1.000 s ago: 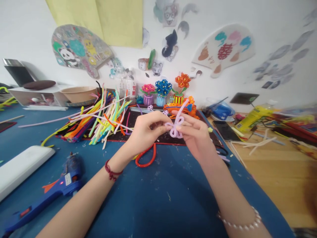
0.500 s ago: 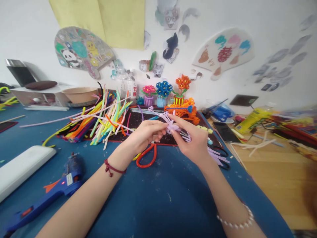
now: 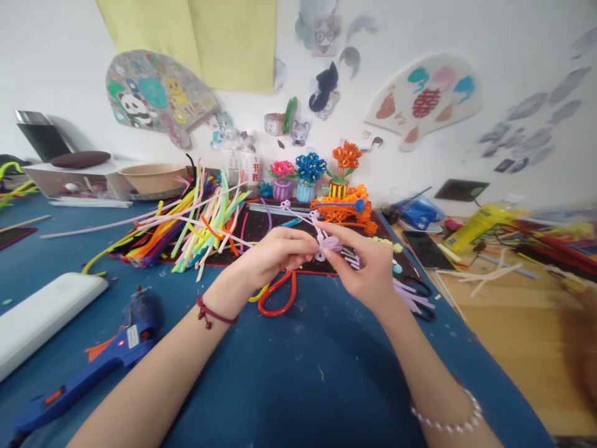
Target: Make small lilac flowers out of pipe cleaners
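Blue tabletop [image 3: 298, 367]; white wall [image 3: 405, 28] behind; left fingers [image 3: 298, 244], right fingers [image 3: 346, 236] pinching lilac looped piece [image 3: 330, 243]

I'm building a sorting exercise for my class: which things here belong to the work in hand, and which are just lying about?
Belonging:
- lilac looped piece, in the right hand, with the left hand at it
- lilac strips, probably: same colour
- blue glue gun, perhaps: lit

Apparently lying about:
- yellow bottle
- tan bowl
- black flask

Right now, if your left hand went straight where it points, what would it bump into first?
The left hand would probably meet the lilac loops first, then the right hand; depth is unclear.
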The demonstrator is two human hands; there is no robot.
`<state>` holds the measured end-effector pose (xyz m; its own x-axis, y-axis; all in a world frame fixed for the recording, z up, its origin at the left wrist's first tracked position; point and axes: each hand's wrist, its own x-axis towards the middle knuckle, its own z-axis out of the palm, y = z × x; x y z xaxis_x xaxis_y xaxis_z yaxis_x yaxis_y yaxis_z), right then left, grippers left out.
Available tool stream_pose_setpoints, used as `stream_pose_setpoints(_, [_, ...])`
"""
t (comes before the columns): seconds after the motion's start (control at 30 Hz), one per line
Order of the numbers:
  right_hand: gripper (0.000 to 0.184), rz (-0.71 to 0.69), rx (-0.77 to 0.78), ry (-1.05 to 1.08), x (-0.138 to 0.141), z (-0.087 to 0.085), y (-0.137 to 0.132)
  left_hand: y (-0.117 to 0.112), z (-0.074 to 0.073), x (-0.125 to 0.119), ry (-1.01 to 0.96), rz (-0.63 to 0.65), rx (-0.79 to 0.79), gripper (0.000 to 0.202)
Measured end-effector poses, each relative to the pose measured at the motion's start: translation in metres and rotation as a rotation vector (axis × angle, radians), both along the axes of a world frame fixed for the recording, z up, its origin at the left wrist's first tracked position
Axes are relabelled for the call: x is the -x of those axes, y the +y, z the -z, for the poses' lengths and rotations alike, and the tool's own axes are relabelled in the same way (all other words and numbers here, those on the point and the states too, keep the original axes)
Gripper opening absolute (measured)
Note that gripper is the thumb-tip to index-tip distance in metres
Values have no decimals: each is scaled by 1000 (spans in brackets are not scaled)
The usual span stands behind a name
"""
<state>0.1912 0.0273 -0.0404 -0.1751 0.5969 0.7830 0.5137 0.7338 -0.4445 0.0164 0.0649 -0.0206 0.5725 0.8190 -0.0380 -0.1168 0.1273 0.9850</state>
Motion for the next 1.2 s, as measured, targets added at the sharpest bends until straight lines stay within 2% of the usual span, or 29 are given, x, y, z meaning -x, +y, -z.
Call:
stream_pose_setpoints(0.1, [37, -59, 161, 257, 4, 3, 2, -3, 1, -4, -1, -69, -191, 14])
stream_pose_setpoints(0.17, [38, -117, 281, 459, 6, 4, 3, -8, 1, -8, 21, -152, -388, 15])
stream_pose_setpoints(0.3, [41, -220, 499, 750, 8, -1, 4, -18, 4, -14, 198, -347, -887, 11])
stream_pose_setpoints(0.37, [41, -252, 601, 838, 8, -3, 4, -22, 6, -15, 233, -384, -998, 14])
stream_pose_setpoints(0.43, [42, -273, 667, 863, 8, -5, 4, -23, 7, -16, 222, -417, -989, 15])
stream_pose_setpoints(0.53, [48, -279, 619, 762, 4, -6, 6, -22, 6, -18, 165, -464, -819, 15])
stream_pose_setpoints(0.63, [52, -211, 465, 624, -2, -5, 8, -19, 3, -18, 85, -362, -574, 22])
stream_pose_setpoints(0.7, [53, -166, 401, 565, -5, -5, 9, -17, 1, -18, 80, -286, -494, 24])
stream_pose_setpoints(0.8, [51, -135, 376, 536, -4, -4, 9, -17, 1, -18, 148, -266, -461, 25])
stream_pose_setpoints(0.97, [45, -102, 334, 558, 0, -3, 8, -20, 4, -21, 200, -301, -465, 28])
stream_pose_setpoints(1.1, [51, -187, 450, 542, -5, -3, 11, -15, 6, -17, 234, -142, -423, 31])
stream_pose_setpoints(1.2, [55, -224, 461, 485, -8, -3, 12, -11, 7, -14, 240, -96, -406, 33])
